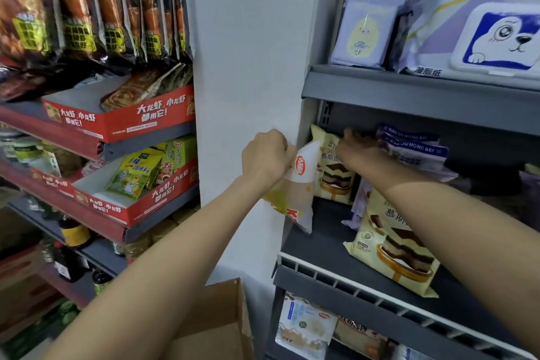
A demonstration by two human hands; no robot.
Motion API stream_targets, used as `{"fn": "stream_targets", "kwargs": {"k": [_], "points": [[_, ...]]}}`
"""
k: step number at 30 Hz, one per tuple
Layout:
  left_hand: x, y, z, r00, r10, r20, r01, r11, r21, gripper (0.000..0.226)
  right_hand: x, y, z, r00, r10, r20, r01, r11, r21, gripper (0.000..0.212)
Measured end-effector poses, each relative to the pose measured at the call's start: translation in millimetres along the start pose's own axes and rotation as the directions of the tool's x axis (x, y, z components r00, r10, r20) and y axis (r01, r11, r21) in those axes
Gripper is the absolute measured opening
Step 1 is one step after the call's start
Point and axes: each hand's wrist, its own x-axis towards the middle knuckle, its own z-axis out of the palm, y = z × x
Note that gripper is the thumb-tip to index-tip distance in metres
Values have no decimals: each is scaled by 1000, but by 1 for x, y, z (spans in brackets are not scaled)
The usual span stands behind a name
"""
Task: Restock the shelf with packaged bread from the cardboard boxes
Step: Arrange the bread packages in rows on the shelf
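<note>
Head view, stocking step under way. I read this as the placing stage: 1 white bread packet (298, 184) is held up at the left end of the grey shelf (321, 240), while room is made for it at the back.

Left hand (267, 159): fingers curled into a fist round the packet's top edge, so the packet hangs below it, tilted, its lower corner near the shelf's left edge but, as far as I can tell, not yet resting on the board. The packet is pale and translucent with a red oval logo near the top and yellow and red print lower down; it looks soft and light, likely to sag if gripped only at the seam.

Right hand (358, 152): reaching deep into the shelf, on the top of an upright cream cake packet (333, 166) just beside a stack of blue-labelled packets (415, 149). The hand is in shadow; I cannot tell whether its fingers pinch or merely push.

Another cream packet (394, 245) lies flat nearer the front rail. The cardboard box (216, 321) stands open below, its contents out of view.

Next move, in my judgement: clear a slot, then stand the white packet upright at the left end without crushing it.
</note>
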Motion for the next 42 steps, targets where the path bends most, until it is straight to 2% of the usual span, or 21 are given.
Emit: {"fn": "stream_targets", "kwargs": {"k": [3, 5, 6, 7, 9, 10, 12, 13, 17, 20, 22, 23, 25, 26, 28, 30, 33, 36, 38, 40, 42], "points": [[-1, 2, -2, 1000, -2, -2, 2, 1000, -22, 40, -7, -2, -4, 1000, -25, 2, 25, 1000, -15, 49], [-2, 4, -3, 1000, -8, -10, 7, 999, -36, 41, -4, -1, -8, 995, -75, -65, 83, 989, 119, 42], [-3, 4, -4, 1000, -12, -16, 11, 999, -51, 42, -6, 1, -11, 990, -97, -98, 121, 951, 283, 41], [-4, 4, -5, 1000, -19, -20, 18, 997, -73, 42, -13, 3, -15, 986, -102, -133, 155, 854, 496, 44], [-6, 5, -8, 999, -36, -24, 33, 991, -133, 41, -38, 6, -20, 973, -202, -113, 201, 497, 844, 54], [-6, 7, -11, 999, -40, -25, 35, 985, -168, 40, -56, 6, -18, 955, -278, -103, 195, 328, 924, 60], [-8, 13, -15, 999, -41, -10, 37, 967, -254, 35, -89, -3, -10, 929, -355, -107, 211, 269, 940, 65], [-10, 17, -17, 999, -33, -1, 31, 955, -296, 34, -100, -8, -2, 937, -313, -156, 239, 249, 938, 65], [-25, 36, -24, 997, 73, -37, -81, 922, -378, 42, -123, -12, 13, 964, 57, -260, 257, 48, 965, 58], [-42, 51, -24, 984, 158, -82, -177, 886, -429, 32, -142, 10, 18, 970, 148, -195, 206, -65, 976, 46], [-47, 60, -17, 985, 145, -89, -170, 866, -471, 16, -156, 32, 24, 979, 178, -103, 140, -203, 969, 42], [-50, 64, -12, 988, 132, -82, -155, 838, -523, 26, -163, 45, 28, 982, 178, -59, 109, -289, 951, 41], [-59, 75, -10, 992, 120, 34, -66, 733, -677, 48, -175, 72, 36, 982, 190, 12, 71, -421, 904, 41], [-67, 83, -10, 975, 140, 175, 32, 683, -730, 50, -179, 84, 39, 981, 194, 24, 70, -465, 882, 41], [-84, 99, -6, 844, 271, 463, 202, 639, -742, 36, -188, 104, 44, 979, 201, 9, 97, -513, 853, 43], [-96, 117, 5, 739, 380, 556, 261, 599, -757, 27, -194, 121, 45, 977, 212, -15, 126, -520, 845, 41], [-105, 149, 20, 726, 431, 536, 232, 580, -781, 33, -203, 145, 42, 977, 203, -69, 156, -455, 877, 35], [-112, 173, 29, 761, 422, 492, 55, 714, -698, 45, -210, 172, 38, 952, 269, -144, 220, -279, 935, 34], [-111, 173, 39, 898, 392, 199, -235, 810, -537, 38, -207, 188, 37, 920, 330, -209, 255, -102, 961, 36], [-112, 163, 46, 923, 372, -102, -385, 897, -216, 28, -200, 197, 36, 909, 331, -254, 210, 163, 964, 51], [-113, 148, 56, 924, 380, -40, -379, 925, 24, 47, -195, 199, 32, 926, 283, -249, 134, 370, 920, 63]]}}
